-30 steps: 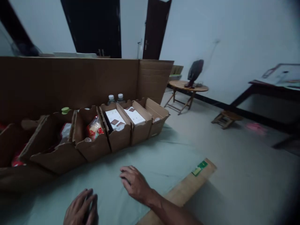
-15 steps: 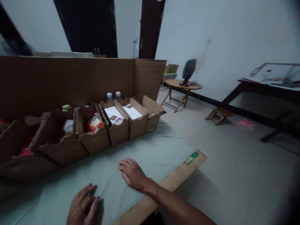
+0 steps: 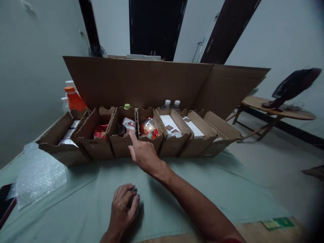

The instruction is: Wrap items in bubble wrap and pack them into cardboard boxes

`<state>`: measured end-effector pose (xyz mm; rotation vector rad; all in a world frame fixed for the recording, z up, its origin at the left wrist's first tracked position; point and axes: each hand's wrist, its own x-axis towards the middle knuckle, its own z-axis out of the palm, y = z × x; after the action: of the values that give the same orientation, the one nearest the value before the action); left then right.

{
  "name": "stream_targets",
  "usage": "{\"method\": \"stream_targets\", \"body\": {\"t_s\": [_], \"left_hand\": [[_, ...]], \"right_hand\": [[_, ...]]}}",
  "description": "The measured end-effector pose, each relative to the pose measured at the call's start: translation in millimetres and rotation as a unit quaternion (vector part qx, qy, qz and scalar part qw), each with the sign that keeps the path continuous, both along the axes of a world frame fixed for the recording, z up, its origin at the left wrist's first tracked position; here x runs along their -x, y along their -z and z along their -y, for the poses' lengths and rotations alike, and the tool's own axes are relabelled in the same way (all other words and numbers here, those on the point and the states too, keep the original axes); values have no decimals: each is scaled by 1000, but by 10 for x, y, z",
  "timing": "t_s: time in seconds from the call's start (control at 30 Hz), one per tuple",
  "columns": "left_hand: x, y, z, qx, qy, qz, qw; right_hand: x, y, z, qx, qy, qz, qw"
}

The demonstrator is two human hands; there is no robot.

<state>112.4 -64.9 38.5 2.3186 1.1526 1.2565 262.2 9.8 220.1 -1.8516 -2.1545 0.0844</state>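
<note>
My right hand (image 3: pixel 144 153) reaches over the front of a cardboard bin (image 3: pixel 124 146), its index finger stretched out, its thumb apart and nothing held. The fingertip is at the white packet (image 3: pixel 128 123) inside; whether it touches cannot be told. A dark item (image 3: pixel 122 129) lies beside that packet. Just right, another bin holds a red and clear food packet (image 3: pixel 150 128). A red packet (image 3: pixel 100 131) sits in the bin to the left. My left hand (image 3: pixel 124 207) rests on the pale green tablecloth (image 3: pixel 88 209), fingers loosely bent, thumb apart, holding nothing.
Further bins hold a white box with brown squares (image 3: pixel 170 125), a similar white box (image 3: pixel 193 127) and silvery boxes (image 3: pixel 69 133). Behind stand an orange bottle (image 3: pixel 75 99) and a cardboard screen (image 3: pixel 141 77). Bubble wrap (image 3: pixel 42 172) and a phone (image 3: pixel 6 200) lie at left.
The view has swung left, bringing the bottles, bubble wrap and phone into sight. My right hand has gone from the tablecloth to the bin with the white packet. My left hand stays on the cloth.
</note>
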Motion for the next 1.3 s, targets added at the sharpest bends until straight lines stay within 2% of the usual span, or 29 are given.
{"method": "stream_targets", "body": {"t_s": [0.07,0.13,0.23,0.3,0.37,0.43,0.5,0.57,0.63,0.73,0.8,0.87,0.93,1.0,1.07,1.13,1.2,1.3], "left_hand": [[17,4,-24,2,-22,17,1000],[24,1,-37,9,-38,37,999],[34,-39,-36,31,-64,79,994],[68,-95,-29,63,-90,123,986],[148,-163,-16,91,-127,174,972],[277,-228,19,99,-171,226,954],[433,-278,92,102,-208,279,932],[580,-314,200,121,-216,317,915],[686,-330,317,151,-194,328,912],[744,-301,443,201,-137,307,920],[724,-252,471,240,-106,294,919],[677,-206,460,272,-81,290,914],[620,-189,426,295,-52,287,910],[558,-214,383,321,-20,269,908],[475,-268,332,340,-3,247,907],[353,-322,259,337,-8,241,910],[193,-342,154,322,-16,247,914],[-21,-272,-13,310,-1,233,922]], "right_hand": [[106,-102,-253,27,45,44,998],[171,-87,-385,37,57,55,996],[209,-17,-397,34,50,52,997],[219,9,-277,34,42,50,997],[210,35,-27,38,27,48,998],[137,79,348,39,-3,24,999],[-48,130,787,35,-47,-38,998],[-351,164,1193,28,-86,-129,987],[-724,189,1497,-10,-57,-210,976],[-1226,286,1787,-152,101,-291,939],[-1413,438,1946,-205,151,-309,916],[-1442,662,2105,-161,132,-308,928],[-1332,918,2234,-74,97,-300,946],[-1149,1133,2279,-14,72,-297,952],[-983,1252,2199,4,61,-305,950],[-912,1270,1998,-8,71,-324,943],[-958,1244,1743,-43,87,-350,932],[-1136,1300,1480,-93,117,-363,920]]}}
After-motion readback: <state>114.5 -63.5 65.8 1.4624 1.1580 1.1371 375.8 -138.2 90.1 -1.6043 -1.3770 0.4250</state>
